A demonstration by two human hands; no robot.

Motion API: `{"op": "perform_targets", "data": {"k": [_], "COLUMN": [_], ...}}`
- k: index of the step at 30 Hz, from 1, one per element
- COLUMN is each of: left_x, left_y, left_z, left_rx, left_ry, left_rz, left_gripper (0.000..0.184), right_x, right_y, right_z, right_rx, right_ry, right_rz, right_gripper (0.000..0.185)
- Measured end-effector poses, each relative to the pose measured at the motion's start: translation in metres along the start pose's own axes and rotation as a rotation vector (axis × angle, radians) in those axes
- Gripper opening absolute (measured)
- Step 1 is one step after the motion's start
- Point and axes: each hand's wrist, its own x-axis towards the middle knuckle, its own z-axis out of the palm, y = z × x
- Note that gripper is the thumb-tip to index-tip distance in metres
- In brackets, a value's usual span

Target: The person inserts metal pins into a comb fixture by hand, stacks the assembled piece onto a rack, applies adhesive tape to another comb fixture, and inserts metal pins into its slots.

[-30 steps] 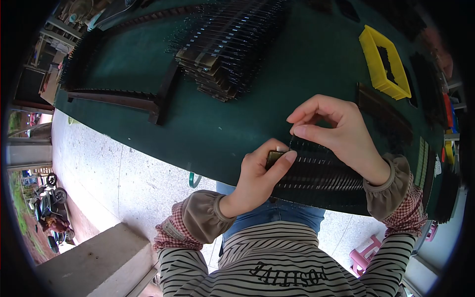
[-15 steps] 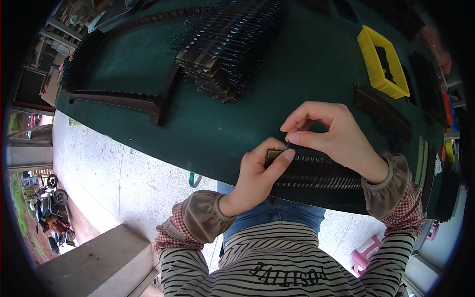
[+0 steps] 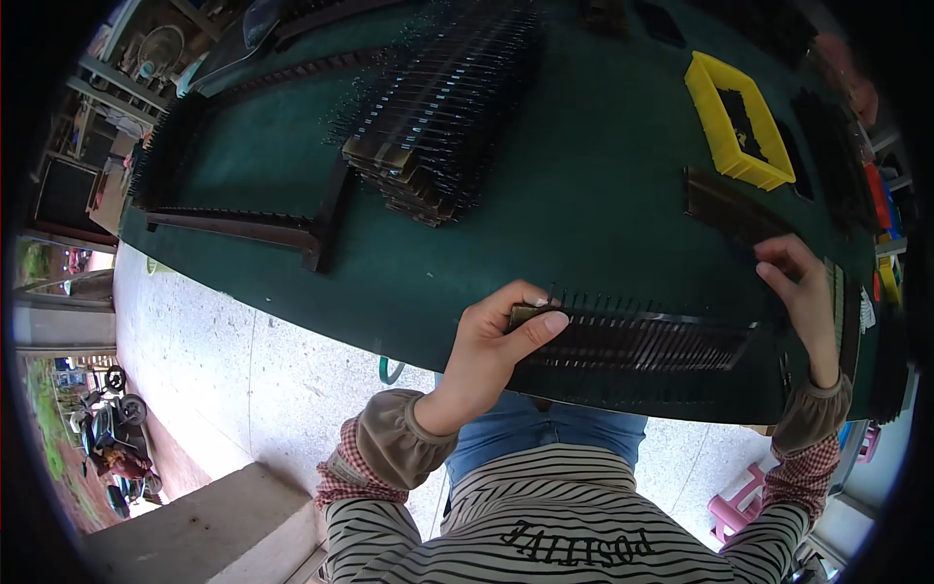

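Note:
My left hand grips the left end of a long dark rack, its thumb on top. Thin dark pins stick out along both long sides of this rack, which lies at the table's near edge. Off to the right, my right hand is raised past the rack's right end, thumb and forefinger apart, with nothing visible between them. Just beyond it lies a dark brown bar.
A stack of similar pinned racks stands on the green table. A dark frame lies left. A yellow bin holds small dark pieces at the back right. Part of another person's arm shows at the upper right.
My right hand has left the rack's left end and moved right, its fingers opening. My left hand still holds the rack. The whole view has shifted slightly.

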Motion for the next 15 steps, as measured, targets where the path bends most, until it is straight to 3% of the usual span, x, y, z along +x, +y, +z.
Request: {"op": "perform_targets", "data": {"k": [2, 5, 6, 10, 15], "left_x": [-0.003, -0.006, -0.005, -0.005, -0.004], "left_y": [0.000, 0.001, 0.002, 0.015, 0.020], "left_z": [0.001, 0.005, 0.007, 0.002, 0.007], "left_rx": [0.014, 0.040, -0.038, 0.229, 0.258], "left_ry": [-0.022, -0.143, -0.218, -0.406, -0.467], "left_rz": [0.072, 0.338, 0.408, 0.562, 0.811], "left_gripper": [0.010, 0.010, 0.012, 0.026, 0.028], "right_x": [-0.018, -0.032, -0.034, -0.033, -0.033], "right_y": [0.020, 0.046, 0.050, 0.080, 0.067], "right_z": [0.004, 0.021, 0.023, 0.022, 0.021], "right_rx": [-0.208, -0.341, -0.299, -0.264, -0.138], "right_ry": [0.060, 0.178, 0.199, 0.161, 0.181], "right_rz": [-0.061, -0.155, -0.162, -0.106, -0.079], "right_gripper": [0.031, 0.036, 0.030, 0.025, 0.023]}}
